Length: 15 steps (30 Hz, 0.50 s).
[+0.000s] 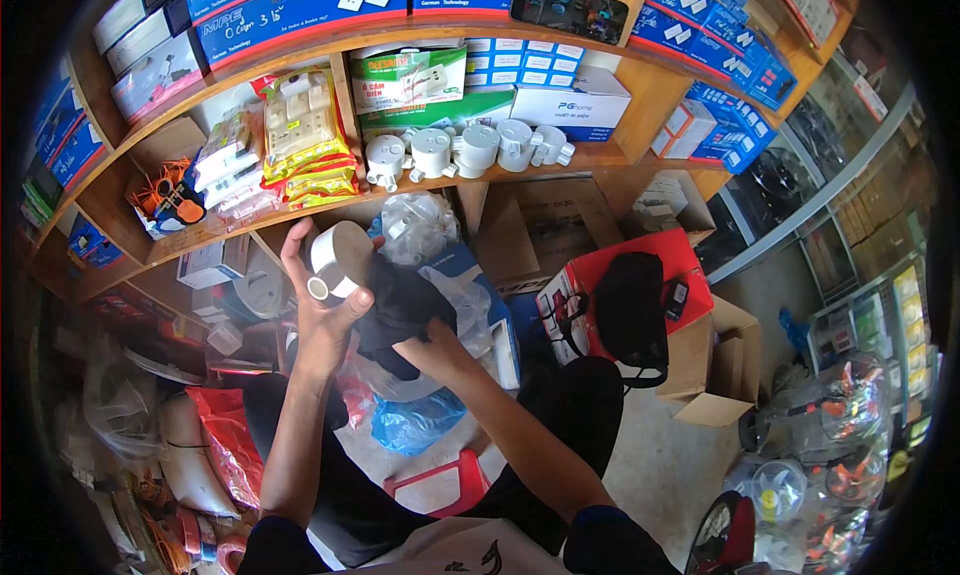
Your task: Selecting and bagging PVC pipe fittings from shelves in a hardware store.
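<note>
A white round plastic junction box (341, 256) with a short pipe socket is held up between the thumb and fingers of my left hand (330, 305). My right hand (427, 346) grips a black cloth (405, 305), which is bunched up against the right side of that box; the cloth hides part of the fingers. Beyond, on the wooden shelf (300, 209), several similar white junction boxes (478, 147) stand in a row.
A red carton (675, 260) bearing a black cap-like cloth item (628, 305) stands to the right, beside an open cardboard box (712, 365). A phone (568, 9) leans on the upper shelf. A blue plastic bag (416, 421) and a red plastic stool (442, 485) are low between the knees.
</note>
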### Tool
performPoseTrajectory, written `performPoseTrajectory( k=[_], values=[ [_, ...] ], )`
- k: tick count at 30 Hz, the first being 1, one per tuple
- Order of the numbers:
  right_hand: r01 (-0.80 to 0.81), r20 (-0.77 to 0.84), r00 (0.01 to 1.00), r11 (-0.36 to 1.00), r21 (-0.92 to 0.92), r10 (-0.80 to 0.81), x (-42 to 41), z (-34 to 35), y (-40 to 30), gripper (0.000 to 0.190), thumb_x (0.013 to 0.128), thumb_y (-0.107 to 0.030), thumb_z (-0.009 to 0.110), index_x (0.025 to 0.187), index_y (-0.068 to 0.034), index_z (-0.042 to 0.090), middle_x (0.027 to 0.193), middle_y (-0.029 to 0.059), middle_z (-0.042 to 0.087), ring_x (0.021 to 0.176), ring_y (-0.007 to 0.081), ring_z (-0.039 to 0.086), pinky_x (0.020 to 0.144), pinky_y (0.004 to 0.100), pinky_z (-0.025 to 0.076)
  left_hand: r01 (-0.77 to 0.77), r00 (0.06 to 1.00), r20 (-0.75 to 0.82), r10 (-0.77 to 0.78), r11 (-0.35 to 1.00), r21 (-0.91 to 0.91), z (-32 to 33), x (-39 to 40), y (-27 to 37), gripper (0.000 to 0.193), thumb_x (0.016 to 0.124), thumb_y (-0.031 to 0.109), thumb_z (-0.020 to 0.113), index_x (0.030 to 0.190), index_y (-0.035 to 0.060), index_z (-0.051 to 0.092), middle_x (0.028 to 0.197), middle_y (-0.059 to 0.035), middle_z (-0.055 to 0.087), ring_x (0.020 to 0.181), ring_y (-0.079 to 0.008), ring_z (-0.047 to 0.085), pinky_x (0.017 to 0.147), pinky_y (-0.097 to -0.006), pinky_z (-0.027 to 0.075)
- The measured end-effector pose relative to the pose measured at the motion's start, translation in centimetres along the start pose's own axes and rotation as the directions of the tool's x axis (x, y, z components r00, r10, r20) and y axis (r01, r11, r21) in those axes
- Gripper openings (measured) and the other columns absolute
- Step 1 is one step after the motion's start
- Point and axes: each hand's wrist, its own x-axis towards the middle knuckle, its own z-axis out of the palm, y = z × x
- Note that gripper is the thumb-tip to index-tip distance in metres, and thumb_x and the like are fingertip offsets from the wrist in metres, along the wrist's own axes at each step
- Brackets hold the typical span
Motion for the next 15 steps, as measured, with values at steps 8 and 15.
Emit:
performPoseTrajectory(
  k=[8,15],
  values=[
    [0.02,-0.055,0.998,1.0,-0.002,-0.021,-0.4,0.3,0.2,0.052,0.095,-0.029,0.063,0.142,-0.007,0.053,0.139,0.0184,0.057,0.131,0.0357,0.053,0.111,0.042,0.04,-0.113,0.994,0.009,0.113,0.991,0.065,-0.4,0.4,-0.7,0.091,0.078,0.031,0.089,0.141,0.0164,0.025,0.146,-0.0205,0.044,0.135,-0.0351,0.051,0.11,-0.0466,0.041],
    [0.231,-0.174,0.942,0.931,-0.283,-0.287,1.8,-0.9,-1.6,0.052,0.09,-0.02,0.062,0.14,-0.008,0.055,0.123,0.0196,0.064,0.112,0.0382,0.06,0.099,0.0449,0.046,-0.115,0.983,0.16,0.09,0.981,0.159,-1.0,0.1,0.3,0.082,0.081,0.032,0.086,0.141,0.0113,0.034,0.138,-0.0147,0.05,0.125,-0.0267,0.055,0.106,-0.0408,0.043]
  ],
)
